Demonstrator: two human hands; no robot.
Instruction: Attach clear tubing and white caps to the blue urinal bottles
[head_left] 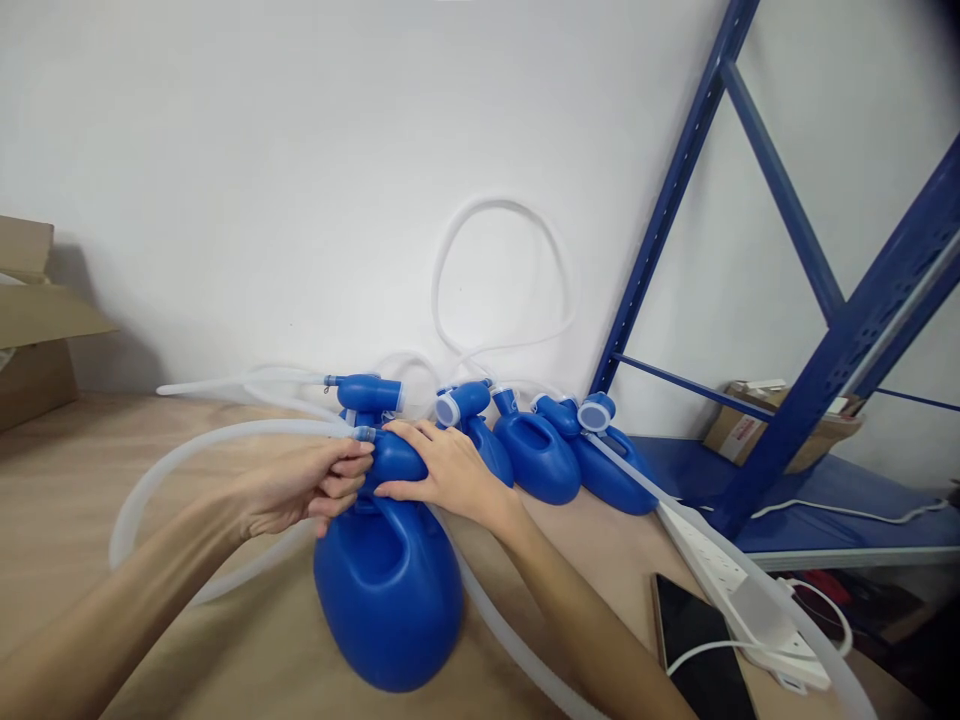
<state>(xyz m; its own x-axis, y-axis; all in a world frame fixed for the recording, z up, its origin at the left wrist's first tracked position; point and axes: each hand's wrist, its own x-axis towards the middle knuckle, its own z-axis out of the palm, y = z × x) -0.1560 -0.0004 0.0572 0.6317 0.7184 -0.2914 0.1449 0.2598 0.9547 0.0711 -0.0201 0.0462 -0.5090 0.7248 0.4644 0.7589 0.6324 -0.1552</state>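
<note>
A blue plastic bottle with a handle (390,610) stands on the brown table, a blue elbow-shaped head (397,457) on its top. My right hand (450,470) is closed over that head from the right. My left hand (330,485) is closed at the head's left end, fingers pinched by the joint where a translucent hose (225,437) meets it. The hose loops out to the left and back behind the bottle. Whatever lies between the left fingertips is mostly hidden.
Several more blue bottles (536,460) with hoses stand behind, near the white wall. At the right are a phone (701,640), a white power strip (720,570) and a blue metal rack (780,190). An open cardboard box (37,370) sits far left.
</note>
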